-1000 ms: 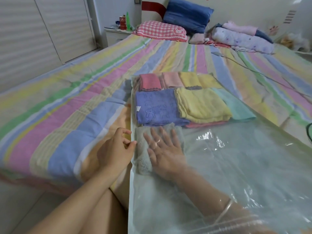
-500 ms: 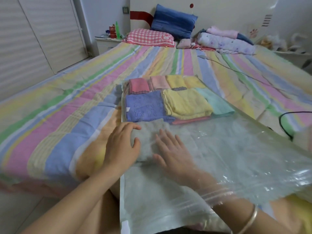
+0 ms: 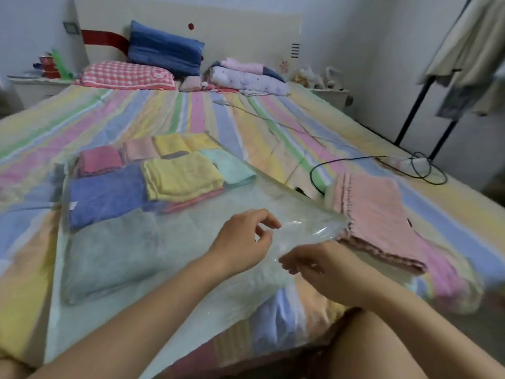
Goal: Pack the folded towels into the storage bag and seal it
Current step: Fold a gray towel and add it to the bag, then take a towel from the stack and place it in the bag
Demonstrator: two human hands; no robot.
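Storage bag (image 3: 191,255) lies flat on the striped bed (image 3: 273,127), clear plastic, its mouth edge toward the wearer. Inside the bag, far end: folded towels in a packed block, a blue towel (image 3: 106,192), a yellow towel (image 3: 183,176), pinks and a mint one beyond; a grey towel (image 3: 109,255) lies nearest the mouth, on the bag's left side. Left hand (image 3: 243,242) over the mouth-side right corner, thumb and fingers curled loosely at the film; whether it has the plastic pinched I cannot tell. Right hand (image 3: 322,266) just beside it, fingers bent around the raised film edge, seemingly gripping it. Just beside the bag's right edge, outside it, a pink towel (image 3: 374,214) lies folded, not yet packed. Judgement: step in hand is opening the mouth for that towel. Do it well by parting the two layers wide, one hand per layer, then sliding the towel in flat into the empty right side beside the grey one, keeping folds intact and the sealing strip free of cloth. Beyond the bag, a black cable (image 3: 355,162) on the bed.
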